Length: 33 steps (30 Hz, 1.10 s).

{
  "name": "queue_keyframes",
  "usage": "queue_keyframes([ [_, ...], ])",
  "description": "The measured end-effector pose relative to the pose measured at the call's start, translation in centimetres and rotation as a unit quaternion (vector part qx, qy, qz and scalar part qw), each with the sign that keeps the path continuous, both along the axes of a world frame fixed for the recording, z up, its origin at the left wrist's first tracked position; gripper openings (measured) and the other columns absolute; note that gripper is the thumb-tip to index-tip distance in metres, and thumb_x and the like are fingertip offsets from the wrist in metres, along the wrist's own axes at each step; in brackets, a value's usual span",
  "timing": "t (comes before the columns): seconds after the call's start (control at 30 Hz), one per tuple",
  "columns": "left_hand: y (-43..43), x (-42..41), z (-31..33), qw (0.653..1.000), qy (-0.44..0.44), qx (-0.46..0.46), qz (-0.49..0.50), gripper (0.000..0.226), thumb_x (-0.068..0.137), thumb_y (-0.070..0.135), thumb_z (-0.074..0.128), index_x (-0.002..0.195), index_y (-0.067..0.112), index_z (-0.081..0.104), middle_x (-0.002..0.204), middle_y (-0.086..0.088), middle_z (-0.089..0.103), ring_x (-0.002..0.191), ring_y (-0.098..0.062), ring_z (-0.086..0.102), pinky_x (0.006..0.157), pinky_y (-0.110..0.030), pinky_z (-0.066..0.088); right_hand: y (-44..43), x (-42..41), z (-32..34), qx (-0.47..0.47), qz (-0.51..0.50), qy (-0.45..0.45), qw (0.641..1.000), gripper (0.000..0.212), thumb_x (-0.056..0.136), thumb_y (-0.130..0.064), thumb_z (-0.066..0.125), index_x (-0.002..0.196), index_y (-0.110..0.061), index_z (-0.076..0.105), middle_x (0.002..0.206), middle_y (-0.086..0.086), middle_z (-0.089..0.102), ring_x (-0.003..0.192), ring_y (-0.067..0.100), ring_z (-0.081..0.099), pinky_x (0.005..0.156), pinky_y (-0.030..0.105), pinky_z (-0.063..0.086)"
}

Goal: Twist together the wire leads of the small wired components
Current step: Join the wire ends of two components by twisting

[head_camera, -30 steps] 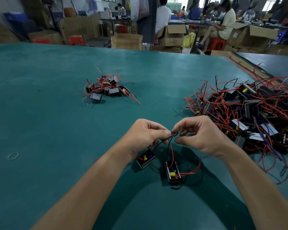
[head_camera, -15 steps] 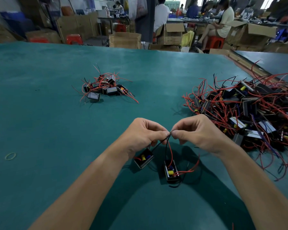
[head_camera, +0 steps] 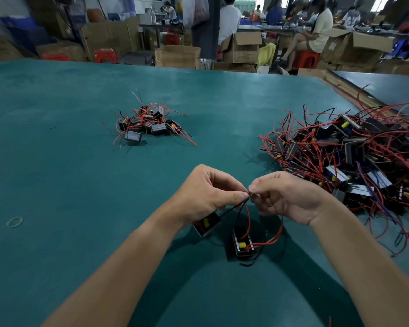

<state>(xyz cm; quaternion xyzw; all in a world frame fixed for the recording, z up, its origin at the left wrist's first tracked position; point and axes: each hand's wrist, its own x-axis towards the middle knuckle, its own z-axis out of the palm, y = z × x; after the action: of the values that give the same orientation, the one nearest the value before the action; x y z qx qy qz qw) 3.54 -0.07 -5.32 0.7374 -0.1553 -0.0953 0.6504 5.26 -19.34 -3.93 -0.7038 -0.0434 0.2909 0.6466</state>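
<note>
Two small black box-shaped components with yellow parts lie on the green table under my hands: one (head_camera: 207, 224) partly tucked below my left wrist, the other (head_camera: 241, 243) nearer me. Their red and black wire leads (head_camera: 246, 208) rise to one spot between my fingertips. My left hand (head_camera: 207, 192) pinches the lead ends from the left between thumb and forefinger. My right hand (head_camera: 286, 197) pinches the same ends from the right. The fingertips of both hands touch at the joint, which hides the bare ends.
A large heap of the same wired components (head_camera: 354, 156) sprawls at the right. A small pile of them (head_camera: 149, 125) lies further back, left of centre. A rubber band (head_camera: 14, 221) rests at the left. People and cardboard boxes are beyond the table's far edge.
Both hands have stayed pinched on the lead ends. My right hand's fingers have rolled and curled tighter around them. The components on the table have barely moved.
</note>
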Motion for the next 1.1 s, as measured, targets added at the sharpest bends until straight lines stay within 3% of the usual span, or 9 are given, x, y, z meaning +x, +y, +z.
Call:
queue_keyframes([
  [0.07,0.0,0.0,0.0,1.000,-0.003,-0.002,0.001,0.013,0.079,0.004,0.076,0.073,0.015,0.078,0.063,0.001,0.070,0.051,-0.004,0.051,0.049,-0.015,0.039,0.0,-0.1,0.0,-0.008,-0.006,0.023,1.000,0.020,0.051,-0.029,0.075,0.062,-0.016,0.064,0.060,0.000,0.057,0.053,0.010,0.048,0.054,0.022,0.048],
  [0.13,-0.1,0.0,0.0,1.000,-0.006,0.008,0.009,0.012,0.080,0.005,0.076,0.074,0.015,0.078,0.062,0.002,0.070,0.050,-0.004,0.051,0.049,-0.015,0.039,0.1,-0.1,-0.1,-0.015,-0.016,0.004,1.000,0.014,0.064,-0.020,0.074,0.065,-0.014,0.062,0.059,0.000,0.057,0.053,0.010,0.048,0.053,0.021,0.048],
  [0.2,-0.1,0.1,-0.1,0.999,-0.004,0.018,0.028,0.012,0.081,0.006,0.075,0.073,0.015,0.077,0.061,0.002,0.070,0.048,-0.003,0.050,0.048,-0.015,0.039,0.3,0.0,-0.4,-0.027,-0.041,-0.076,0.996,0.018,0.082,-0.009,0.069,0.065,-0.010,0.063,0.057,0.000,0.056,0.051,0.009,0.048,0.052,0.019,0.048],
  [0.3,-0.1,0.2,-0.2,0.998,0.015,0.018,0.057,0.007,0.083,0.008,0.074,0.077,0.009,0.077,0.060,0.001,0.069,0.046,-0.003,0.050,0.047,-0.014,0.039,0.8,-0.1,-0.7,-0.027,-0.083,-0.194,0.977,0.017,0.083,0.001,0.070,0.070,-0.009,0.066,0.058,0.000,0.058,0.051,0.009,0.049,0.050,0.019,0.048],
  [0.37,-0.1,0.2,-0.2,0.997,0.030,0.014,0.063,0.006,0.084,0.008,0.073,0.080,0.005,0.076,0.060,0.000,0.069,0.043,-0.003,0.048,0.044,-0.014,0.038,0.9,-0.1,-0.8,-0.027,-0.081,-0.227,0.970,0.016,0.083,0.004,0.070,0.073,-0.009,0.069,0.058,0.002,0.060,0.050,0.009,0.050,0.050,0.019,0.048],
  [0.8,0.1,0.4,-0.2,0.997,0.026,0.016,0.068,0.009,0.085,0.009,0.073,0.076,0.012,0.075,0.059,0.001,0.069,0.043,-0.001,0.048,0.045,-0.013,0.037,1.0,0.2,-1.2,-0.059,-0.071,-0.313,0.945,0.022,0.082,0.000,0.073,0.074,-0.020,0.075,0.060,-0.003,0.068,0.052,0.007,0.054,0.051,0.021,0.048],
  [1.1,0.1,0.5,-0.3,0.997,0.023,0.001,0.076,0.005,0.085,0.008,0.072,0.081,0.006,0.075,0.059,0.001,0.068,0.044,0.000,0.049,0.047,-0.012,0.037,1.0,0.3,-1.3,-0.064,-0.075,-0.336,0.937,0.018,0.083,-0.002,0.074,0.073,-0.017,0.075,0.057,-0.003,0.066,0.052,0.008,0.052,0.050,0.022,0.044],
])
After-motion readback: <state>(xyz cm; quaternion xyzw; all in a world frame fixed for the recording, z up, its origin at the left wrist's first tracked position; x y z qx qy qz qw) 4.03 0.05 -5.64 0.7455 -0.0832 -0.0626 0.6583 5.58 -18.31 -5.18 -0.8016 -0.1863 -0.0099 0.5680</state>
